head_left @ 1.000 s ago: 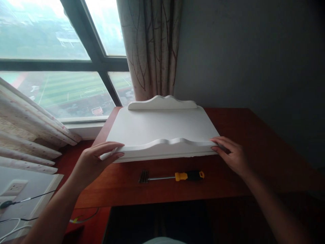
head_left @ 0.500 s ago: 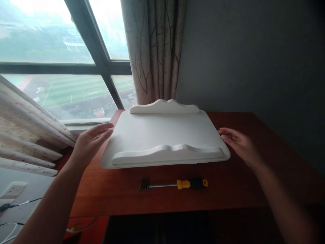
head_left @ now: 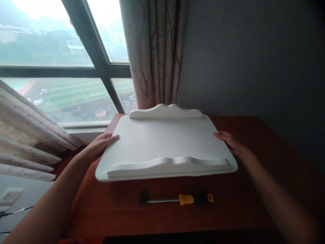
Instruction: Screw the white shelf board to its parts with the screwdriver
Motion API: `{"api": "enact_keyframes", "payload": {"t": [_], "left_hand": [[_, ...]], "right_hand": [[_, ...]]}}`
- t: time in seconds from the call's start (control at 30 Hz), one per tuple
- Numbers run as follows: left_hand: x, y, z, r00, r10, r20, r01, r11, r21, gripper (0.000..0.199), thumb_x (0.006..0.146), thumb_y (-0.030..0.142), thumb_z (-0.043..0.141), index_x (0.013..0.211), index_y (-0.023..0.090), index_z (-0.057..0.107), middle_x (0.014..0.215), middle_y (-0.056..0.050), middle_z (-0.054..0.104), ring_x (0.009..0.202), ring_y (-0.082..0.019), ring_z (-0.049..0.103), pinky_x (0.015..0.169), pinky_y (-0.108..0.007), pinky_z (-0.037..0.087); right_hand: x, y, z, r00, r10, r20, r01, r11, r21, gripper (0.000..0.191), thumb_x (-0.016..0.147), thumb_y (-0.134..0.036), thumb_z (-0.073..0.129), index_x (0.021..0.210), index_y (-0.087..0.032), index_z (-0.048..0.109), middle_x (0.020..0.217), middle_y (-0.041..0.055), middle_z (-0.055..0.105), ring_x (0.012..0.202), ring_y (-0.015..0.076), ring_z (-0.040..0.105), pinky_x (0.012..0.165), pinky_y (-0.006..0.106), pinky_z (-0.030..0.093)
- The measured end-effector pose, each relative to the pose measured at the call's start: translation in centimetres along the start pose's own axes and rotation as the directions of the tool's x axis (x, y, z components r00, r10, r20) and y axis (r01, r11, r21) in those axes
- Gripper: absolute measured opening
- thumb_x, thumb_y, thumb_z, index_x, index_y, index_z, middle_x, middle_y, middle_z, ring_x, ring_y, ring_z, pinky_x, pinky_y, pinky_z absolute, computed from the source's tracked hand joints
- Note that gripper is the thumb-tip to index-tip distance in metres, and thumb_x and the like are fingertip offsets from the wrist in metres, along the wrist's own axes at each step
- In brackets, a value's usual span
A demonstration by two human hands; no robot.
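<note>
A white rectangular board (head_left: 165,137) with rounded corners lies across the middle of the view. One wavy-topped white rail (head_left: 167,112) runs along its far side and another wavy rail (head_left: 170,166) along its near side. My left hand (head_left: 101,144) grips the board's left edge, thumb on top and fingers underneath out of sight. At the right edge, my right hand (head_left: 230,140) holds it the same way. In front of the board lie a screwdriver (head_left: 182,199) with a yellow and black handle and several dark screws (head_left: 143,198) beside its tip.
Beneath everything is a reddish-brown wooden table (head_left: 122,220). A window (head_left: 73,91) and a patterned curtain (head_left: 157,51) stand behind it, with a second curtain (head_left: 27,135) at the left. A grey wall (head_left: 241,61) rises at the right, and a wall socket (head_left: 10,197) sits low left.
Both hands have moved inward and closed on the board's edges, thumbs now on top. The board looks larger and nearer. The screwdriver and screws appear lower as the view shifts.
</note>
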State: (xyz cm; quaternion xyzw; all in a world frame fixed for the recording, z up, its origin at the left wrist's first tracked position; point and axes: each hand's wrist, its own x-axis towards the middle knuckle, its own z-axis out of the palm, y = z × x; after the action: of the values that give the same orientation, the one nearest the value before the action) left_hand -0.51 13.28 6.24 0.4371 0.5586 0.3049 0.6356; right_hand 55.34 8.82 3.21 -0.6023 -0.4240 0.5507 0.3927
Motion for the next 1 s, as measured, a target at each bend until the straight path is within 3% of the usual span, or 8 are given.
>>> {"api": "enact_keyframes", "payload": {"t": [0.17, 0.3, 0.53, 0.77, 1.0], "left_hand": [[1.4, 0.6, -0.3, 0.999, 0.047, -0.008, -0.048, 0.999, -0.013, 0.053, 0.074, 0.043, 0.086, 0.113, 0.011, 0.07, 0.091, -0.013, 0.08, 0.069, -0.023, 0.076, 0.061, -0.03, 0.064], [2.4, 2.2, -0.4, 0.982, 0.186, -0.042, -0.186, 0.983, -0.007, 0.059, 0.068, 0.043, 0.09, 0.114, 0.011, 0.071, 0.091, -0.012, 0.08, 0.068, -0.022, 0.075, 0.062, -0.03, 0.064], [2.7, 3.8, -0.3, 0.908, 0.401, -0.124, -0.396, 0.916, 0.064, 0.058, 0.063, 0.045, 0.093, 0.107, 0.011, 0.075, 0.094, -0.011, 0.08, 0.076, -0.02, 0.073, 0.065, -0.026, 0.061], [2.8, 3.1, -0.3, 0.826, 0.541, -0.16, -0.524, 0.84, 0.137, 0.052, 0.07, 0.047, 0.089, 0.107, 0.013, 0.074, 0.1, -0.009, 0.079, 0.079, -0.018, 0.07, 0.068, -0.024, 0.058], [2.7, 2.9, -1.3, 0.763, 0.635, -0.122, -0.607, 0.768, 0.202, 0.056, 0.077, 0.041, 0.085, 0.122, 0.013, 0.066, 0.11, -0.009, 0.078, 0.09, -0.02, 0.071, 0.082, -0.029, 0.058]], "right_hand": [[0.3, 0.3, -0.2, 0.999, -0.027, -0.02, 0.028, 0.997, 0.074, 0.044, 0.071, -0.048, 0.086, 0.101, -0.018, 0.072, 0.094, 0.01, 0.078, 0.079, 0.0256, 0.075, 0.062, 0.032, 0.06], [0.3, -0.6, -0.2, 0.985, -0.125, -0.12, 0.132, 0.99, 0.055, 0.045, 0.07, -0.051, 0.085, 0.099, -0.019, 0.073, 0.097, 0.0095, 0.077, 0.083, 0.0261, 0.074, 0.068, 0.034, 0.061], [0.0, -2.1, -0.3, 0.931, -0.3, -0.206, 0.307, 0.952, 0.002, 0.039, 0.073, -0.05, 0.084, 0.101, -0.026, 0.073, 0.103, 0.0061, 0.077, 0.094, 0.0264, 0.073, 0.085, 0.039, 0.061], [0.0, -1.7, -0.1, 0.879, -0.397, -0.264, 0.398, 0.916, -0.051, 0.037, 0.075, -0.053, 0.081, 0.103, -0.031, 0.072, 0.108, 0.003, 0.076, 0.102, 0.0267, 0.071, 0.096, 0.043, 0.058], [-0.9, -2.5, -0.3, 0.813, -0.505, -0.291, 0.44, 0.859, -0.262, 0.041, 0.079, -0.059, 0.075, 0.108, -0.031, 0.067, 0.119, 0.0078, 0.072, 0.115, 0.0323, 0.065, 0.099, 0.049, 0.055]]}}
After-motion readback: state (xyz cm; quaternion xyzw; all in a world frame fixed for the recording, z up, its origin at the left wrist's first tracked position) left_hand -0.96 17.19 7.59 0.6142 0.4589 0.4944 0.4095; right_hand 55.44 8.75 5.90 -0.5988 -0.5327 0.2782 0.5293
